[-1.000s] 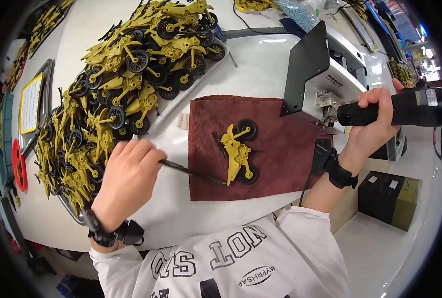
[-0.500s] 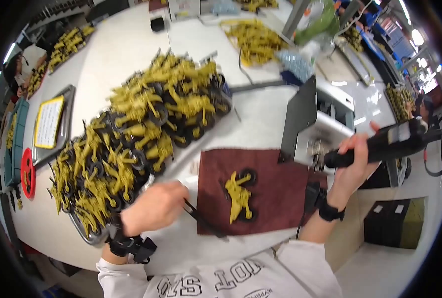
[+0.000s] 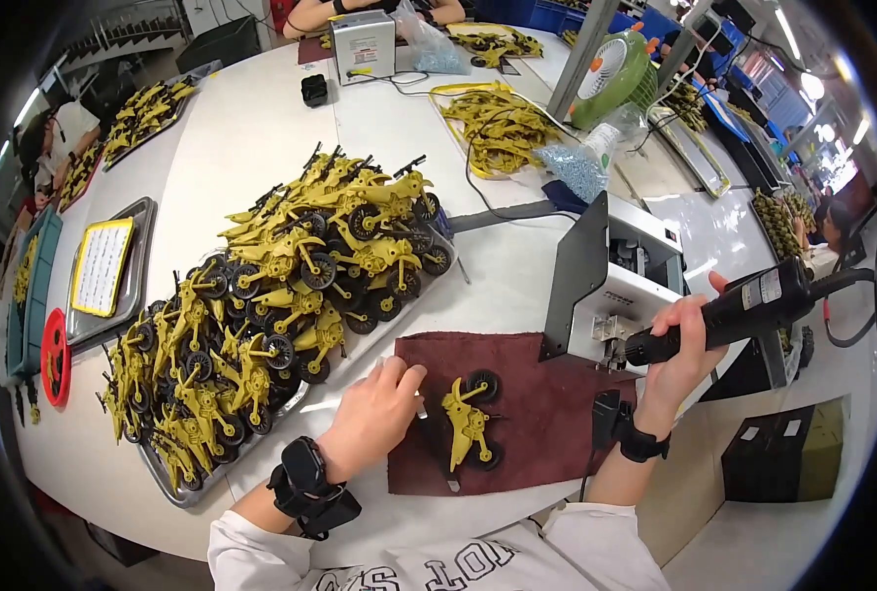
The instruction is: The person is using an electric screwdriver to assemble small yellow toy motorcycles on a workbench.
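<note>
Wraps the right hand [image 3: 685, 343] closed around a black power screwdriver [image 3: 739, 317], nose-first at the front of the white machine [image 3: 593, 323]. Seems to pinch a slim dark tool [image 3: 440, 454], blurred, in the nearly closed left hand [image 3: 371, 416]. Has one yellow toy motorcycle [image 3: 467, 422] lying on maroon cloth [image 3: 547, 424] beside that tool, and a heap of others [image 3: 271, 325] beyond.

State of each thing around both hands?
left hand: fingers curled, grip unclear
right hand: gripping power screwdriver
power screwdriver: held, nose at white machine
white machine: top open
toy motorcycle: on its side on maroon cloth
maroon cloth: spread flat
metal tray: heaped full
</note>
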A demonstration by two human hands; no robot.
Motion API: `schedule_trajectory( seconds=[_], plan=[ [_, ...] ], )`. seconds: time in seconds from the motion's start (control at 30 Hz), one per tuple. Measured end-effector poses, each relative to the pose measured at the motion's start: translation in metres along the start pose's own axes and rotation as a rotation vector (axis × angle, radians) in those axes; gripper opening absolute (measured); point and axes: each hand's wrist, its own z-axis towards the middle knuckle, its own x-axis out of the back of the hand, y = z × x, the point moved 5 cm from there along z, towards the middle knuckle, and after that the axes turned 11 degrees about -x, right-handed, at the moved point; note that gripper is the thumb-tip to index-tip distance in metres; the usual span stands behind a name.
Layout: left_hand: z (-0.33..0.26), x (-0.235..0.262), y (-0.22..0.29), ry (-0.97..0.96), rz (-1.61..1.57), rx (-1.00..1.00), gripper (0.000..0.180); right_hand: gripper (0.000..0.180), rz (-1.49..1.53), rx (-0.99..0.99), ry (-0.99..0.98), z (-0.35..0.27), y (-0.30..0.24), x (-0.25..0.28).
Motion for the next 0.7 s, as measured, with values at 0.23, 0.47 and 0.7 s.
schedule_trajectory(
  seconds=[0.23,0.47,0.7],
  plan=[
    [-0.003,0.006,0.038,-0.077,-0.204,-0.207,0.113,0.058,-0.032,0.041,-0.007,-0.001,-0.001,-0.006],
    [0.001,-0.018,0.037,-0.106,-0.139,-0.197,0.107,0.062,-0.091,0.054,0.001,-0.002,-0.003,-0.006],
    [-0.007,-0.01,0.036,-0.035,-0.17,-0.23,0.105,0.054,-0.159,0.088,-0.023,-0.011,-0.005,-0.007]
  ],
)
